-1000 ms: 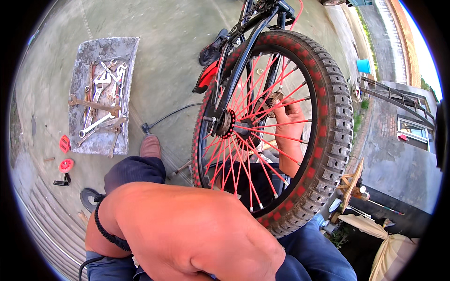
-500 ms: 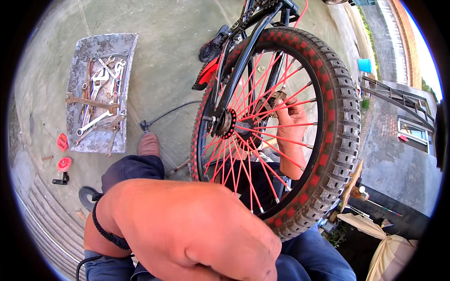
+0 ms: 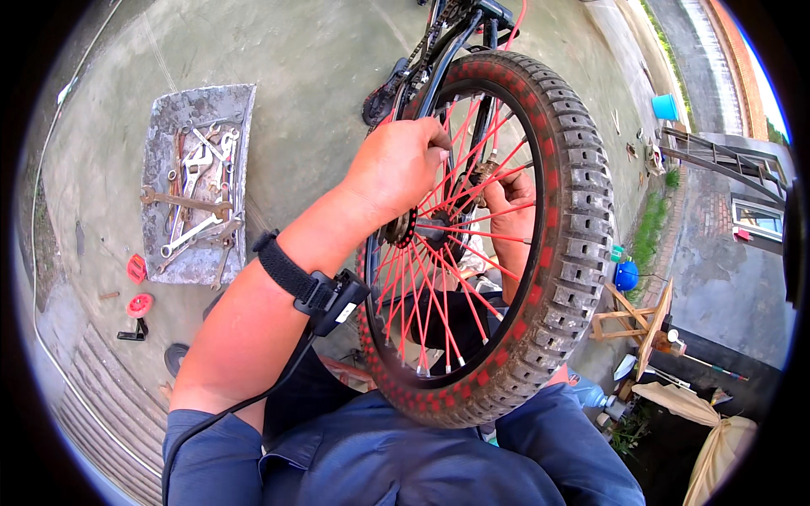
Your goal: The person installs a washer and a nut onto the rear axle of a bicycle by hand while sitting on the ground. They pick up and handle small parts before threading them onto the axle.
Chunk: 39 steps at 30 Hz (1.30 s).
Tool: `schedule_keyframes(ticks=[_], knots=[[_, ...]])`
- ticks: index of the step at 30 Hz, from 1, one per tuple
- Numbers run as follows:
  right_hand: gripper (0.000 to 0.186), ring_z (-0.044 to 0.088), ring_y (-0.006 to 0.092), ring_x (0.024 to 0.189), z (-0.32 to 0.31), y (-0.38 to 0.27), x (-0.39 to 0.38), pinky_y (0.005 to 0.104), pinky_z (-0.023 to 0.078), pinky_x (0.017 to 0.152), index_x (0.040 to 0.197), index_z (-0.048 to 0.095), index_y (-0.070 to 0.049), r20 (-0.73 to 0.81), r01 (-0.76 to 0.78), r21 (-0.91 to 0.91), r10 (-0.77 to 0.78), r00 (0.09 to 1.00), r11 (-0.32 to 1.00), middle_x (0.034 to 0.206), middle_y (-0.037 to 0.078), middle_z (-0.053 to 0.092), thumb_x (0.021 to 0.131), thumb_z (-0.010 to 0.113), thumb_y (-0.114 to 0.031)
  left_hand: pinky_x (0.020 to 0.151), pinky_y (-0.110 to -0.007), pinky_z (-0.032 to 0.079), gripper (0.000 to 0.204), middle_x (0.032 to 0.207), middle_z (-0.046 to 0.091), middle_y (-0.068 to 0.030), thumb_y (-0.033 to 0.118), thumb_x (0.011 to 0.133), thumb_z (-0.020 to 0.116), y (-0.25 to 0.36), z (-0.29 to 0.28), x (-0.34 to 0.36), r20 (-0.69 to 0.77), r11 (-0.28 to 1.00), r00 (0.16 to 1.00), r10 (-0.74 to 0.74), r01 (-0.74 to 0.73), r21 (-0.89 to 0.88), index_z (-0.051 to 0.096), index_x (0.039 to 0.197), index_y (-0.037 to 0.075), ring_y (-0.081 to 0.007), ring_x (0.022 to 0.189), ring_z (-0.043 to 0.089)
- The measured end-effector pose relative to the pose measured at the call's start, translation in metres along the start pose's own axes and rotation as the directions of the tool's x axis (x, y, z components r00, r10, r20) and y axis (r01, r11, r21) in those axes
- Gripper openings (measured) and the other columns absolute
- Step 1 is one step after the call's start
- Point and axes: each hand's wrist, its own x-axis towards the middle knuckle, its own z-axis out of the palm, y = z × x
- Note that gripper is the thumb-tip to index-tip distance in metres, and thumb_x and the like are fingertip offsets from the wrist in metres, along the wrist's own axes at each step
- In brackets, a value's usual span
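A bicycle wheel with red spokes and a knobby, red-checked tire stands upright in front of me, held in a black frame. My left hand is at the frame's near side, above the hub, fingertips pinched together at the spokes. What they hold, if anything, is hidden. Seen through the spokes on the wheel's far side, my right hand has its fingers closed on a rusty metal fitting beside the hub. A black strap with a small device is round my left wrist.
To the left, a worn grey tray holds several wrenches. Near it on the floor lie a red wheel-shaped piece and a red piece. A wooden stand and a clear plastic bottle are at the right.
My left hand has risen from the lower foreground to the frame beside the hub. My right hand stays by the fitting on the wheel's far side. The view has shifted slightly.
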Motion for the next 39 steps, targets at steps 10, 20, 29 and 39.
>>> schedule_keyframes(ticks=[10, 20, 29, 39], knots=[[0.013, 0.061, 0.0112, 0.082, 0.002, -0.025, -0.007, 0.0273, 0.049, 0.076, 0.104, 0.065, 0.0, 0.077, 0.038, -0.123, -0.029, 0.997, 0.992, 0.089, 0.004, 0.067, 0.092, 0.065, -0.007, 0.075, -0.044, 0.053, 0.01, 0.088, 0.066, -0.0167, 0.009, 0.082, 0.066, 0.004, 0.01, 0.014, -0.109, 0.926, 0.95, 0.293, -0.253, 0.281, 0.069, 0.089, 0.003, -0.0375, 0.086, 0.065], [0.015, 0.061, 0.0133, 0.083, 0.001, -0.034, -0.008, 0.0303, 0.049, 0.076, 0.106, 0.064, 0.001, 0.112, 0.056, -0.157, -0.038, 0.993, 0.986, 0.089, 0.005, 0.065, 0.094, 0.063, -0.006, 0.066, -0.035, 0.053, 0.01, 0.08, 0.069, -0.0127, 0.007, 0.082, 0.069, 0.012, 0.006, 0.006, -0.116, 0.97, 0.969, 0.217, -0.2, 0.138, 0.07, 0.091, 0.003, -0.0235, 0.071, 0.067], [0.019, 0.063, 0.0148, 0.087, 0.004, -0.032, -0.008, 0.0315, 0.051, 0.082, 0.108, 0.064, 0.004, 0.05, -0.032, -0.129, 0.039, 0.998, 0.991, 0.094, 0.009, 0.068, 0.094, 0.064, -0.008, 0.06, -0.024, 0.051, 0.02, 0.083, 0.07, -0.0055, 0.008, 0.089, 0.065, -0.001, -0.013, 0.013, -0.058, 0.944, 0.988, -0.142, 0.118, -0.307, 0.067, 0.105, -0.003, -0.0109, 0.074, 0.069], [0.025, 0.064, 0.0176, 0.09, 0.0, -0.028, -0.01, 0.0341, 0.052, 0.084, 0.113, 0.064, 0.003, 0.036, 0.037, -0.074, -0.034, 0.999, 0.997, 0.098, 0.01, 0.068, 0.094, 0.065, -0.013, 0.061, -0.022, 0.049, 0.019, 0.094, 0.07, -0.0072, 0.006, 0.094, 0.062, -0.005, -0.02, 0.009, 0.045, 0.889, 0.982, -0.185, 0.187, -0.419, 0.067, 0.11, -0.002, -0.0112, 0.081, 0.068]])
